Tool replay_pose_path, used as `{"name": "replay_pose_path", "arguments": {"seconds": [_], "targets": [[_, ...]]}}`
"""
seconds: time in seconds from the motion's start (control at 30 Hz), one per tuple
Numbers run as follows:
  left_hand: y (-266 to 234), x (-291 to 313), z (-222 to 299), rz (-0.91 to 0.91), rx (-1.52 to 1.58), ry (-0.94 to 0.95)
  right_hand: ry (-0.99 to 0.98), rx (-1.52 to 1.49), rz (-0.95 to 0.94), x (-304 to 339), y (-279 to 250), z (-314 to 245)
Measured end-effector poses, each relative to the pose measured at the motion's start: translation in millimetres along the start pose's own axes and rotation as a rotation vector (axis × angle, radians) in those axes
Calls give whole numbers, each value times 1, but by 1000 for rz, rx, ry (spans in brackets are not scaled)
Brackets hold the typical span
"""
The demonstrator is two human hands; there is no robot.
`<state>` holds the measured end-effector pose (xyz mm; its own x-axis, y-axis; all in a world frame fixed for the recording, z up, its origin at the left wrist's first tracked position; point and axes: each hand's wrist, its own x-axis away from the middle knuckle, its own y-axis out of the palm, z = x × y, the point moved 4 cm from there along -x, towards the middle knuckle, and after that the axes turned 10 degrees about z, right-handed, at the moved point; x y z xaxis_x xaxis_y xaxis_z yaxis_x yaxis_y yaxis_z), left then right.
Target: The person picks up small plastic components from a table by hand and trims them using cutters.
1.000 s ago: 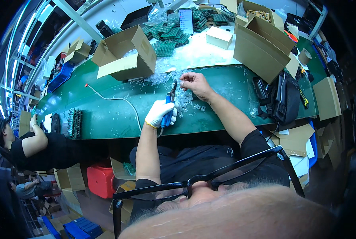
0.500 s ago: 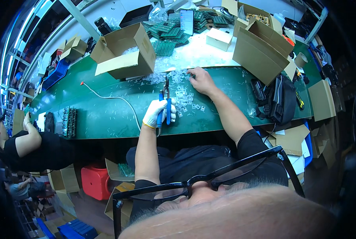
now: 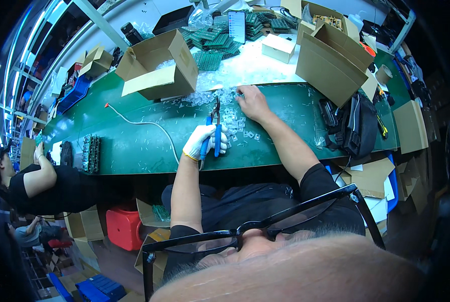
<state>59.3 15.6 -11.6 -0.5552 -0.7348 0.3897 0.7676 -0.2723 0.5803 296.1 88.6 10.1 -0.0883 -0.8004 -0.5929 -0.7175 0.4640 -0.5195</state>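
My left hand wears a white glove and is closed round blue-handled cutting pliers. The pliers' jaws point away from me, toward a pile of small clear plastic pieces. More of these clear square pieces lie scattered just right of the pliers. My bare right hand rests at the right edge of the pile, its fingers bent and drawn together at the tips. Whatever is between those fingertips is too small to make out.
An open carton stands behind the pile, another carton at right. Green circuit boards are heaped at the back near a phone. A pale hose curves across the green table. At left sits a co-worker.
My left hand has shifted slightly to the right with the pliers, whose jaws are now nearer my right hand. My right fingertips have drawn in a little.
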Motion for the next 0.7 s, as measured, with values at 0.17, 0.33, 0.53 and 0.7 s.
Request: {"name": "replay_pose_path", "arguments": {"seconds": [0.17, 0.33, 0.53, 0.7], "targets": [[20, 3, 4, 103, -82, 32, -37, 172, -35, 6, 7, 4], [12, 1, 2, 88, -28, 16, -82, 87, 19, 5, 7, 3], [9, 1, 1, 115, -165, 15, 472, -740, -226, 7, 11, 1], [8, -1, -2, 138, -193, -7, 595, -1075, -272, 11, 12, -9]]}}
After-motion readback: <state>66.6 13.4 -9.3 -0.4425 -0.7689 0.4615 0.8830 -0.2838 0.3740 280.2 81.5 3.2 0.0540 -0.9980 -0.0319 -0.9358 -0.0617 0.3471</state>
